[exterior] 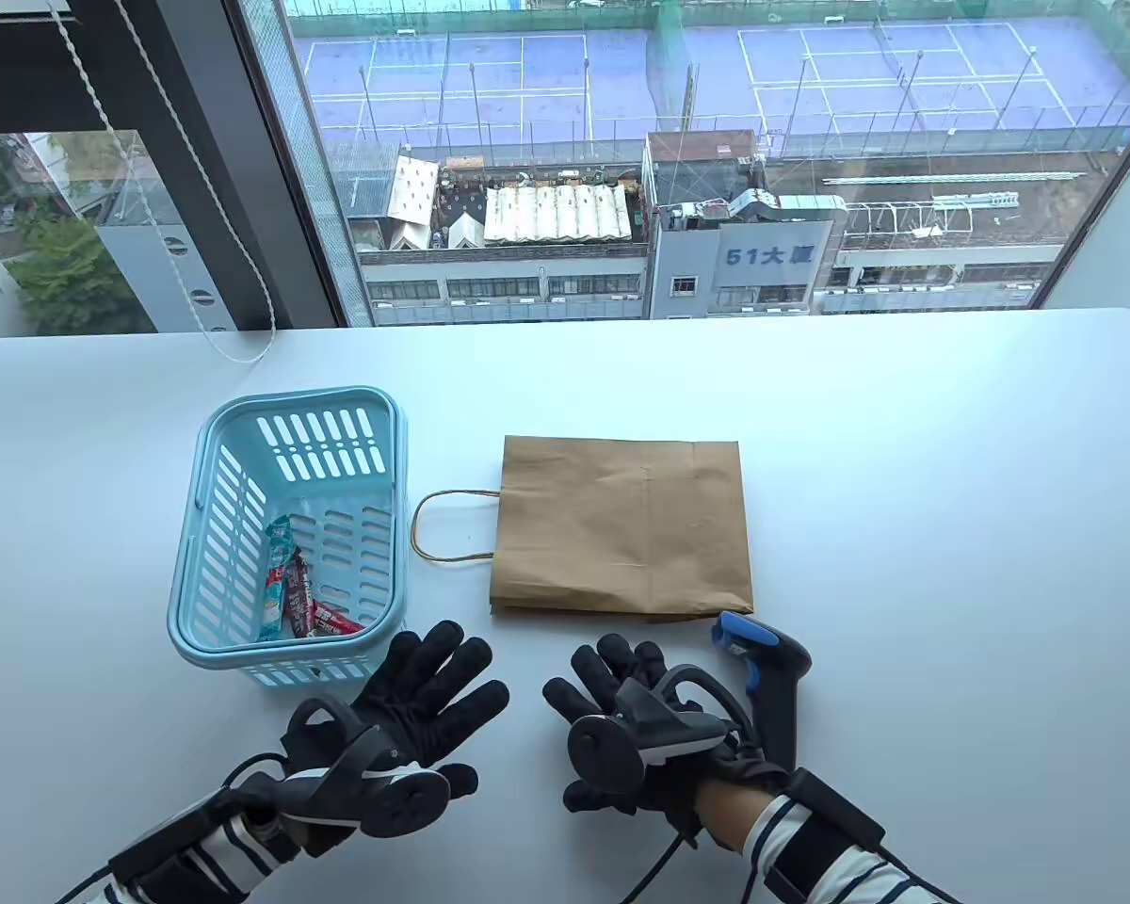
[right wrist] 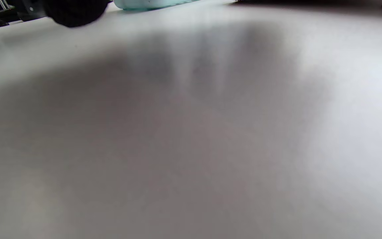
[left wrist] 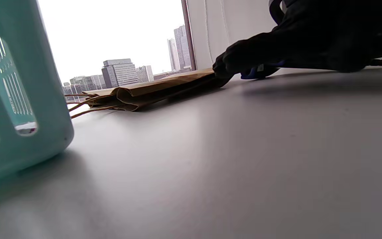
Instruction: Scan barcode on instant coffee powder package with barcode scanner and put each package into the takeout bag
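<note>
Both hands (exterior: pixel 518 711) flat, fingers spread

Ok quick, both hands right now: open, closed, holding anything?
Left hand: open, fingers spread flat, holding nothing.
Right hand: open, fingers straight, holding nothing; the barcode scanner lies beside it, ungripped.

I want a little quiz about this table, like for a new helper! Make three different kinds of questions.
1. True or false: the paper bag stands upright.
2. Where are the coffee packets? A) in the basket B) in the bag C) in a hand
3. Fill in: the scanner lies beside the ___ hand.

Key: 1. false, it lies flat. 2. A. 3. right; the right hand and left hand hold nothing.
</note>
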### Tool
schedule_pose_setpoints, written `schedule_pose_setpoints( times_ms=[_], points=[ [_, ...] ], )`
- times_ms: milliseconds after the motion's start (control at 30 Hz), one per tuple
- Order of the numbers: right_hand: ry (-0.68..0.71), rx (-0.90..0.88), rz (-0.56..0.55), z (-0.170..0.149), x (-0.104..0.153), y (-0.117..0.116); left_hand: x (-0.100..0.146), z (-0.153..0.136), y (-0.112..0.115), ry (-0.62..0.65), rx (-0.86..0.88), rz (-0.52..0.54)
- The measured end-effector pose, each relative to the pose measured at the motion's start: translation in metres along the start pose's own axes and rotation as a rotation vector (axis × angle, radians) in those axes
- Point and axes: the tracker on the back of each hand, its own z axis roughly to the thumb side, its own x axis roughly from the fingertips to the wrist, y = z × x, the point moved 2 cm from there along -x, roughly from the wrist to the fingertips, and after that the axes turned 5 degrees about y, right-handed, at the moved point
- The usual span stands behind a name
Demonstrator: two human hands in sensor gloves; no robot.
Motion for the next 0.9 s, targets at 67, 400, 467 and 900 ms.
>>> schedule_pose_setpoints(
  times_ms=[67,400,467,900],
  points=[
    [-0.006,-0.002,-0.015,-0.001,0.000,0.001,0.000,-0.001,-0.001,-0.006,0.004,0.005],
    [-0.074,0.014,-0.178,-0.007,0.003,0.020,0.002,-0.002,-0.011,-0.029,-0.063,0.079],
    [-0.120,0.003,-0.228,-0.015,-0.001,0.034,0.003,0.002,-0.016,-0.025,-0.090,0.113],
    [-0.378,0.134,0.007,-0.098,-0.123,0.072,0.007,0.002,-0.017,0.010,0.028,0.147]
  ],
)
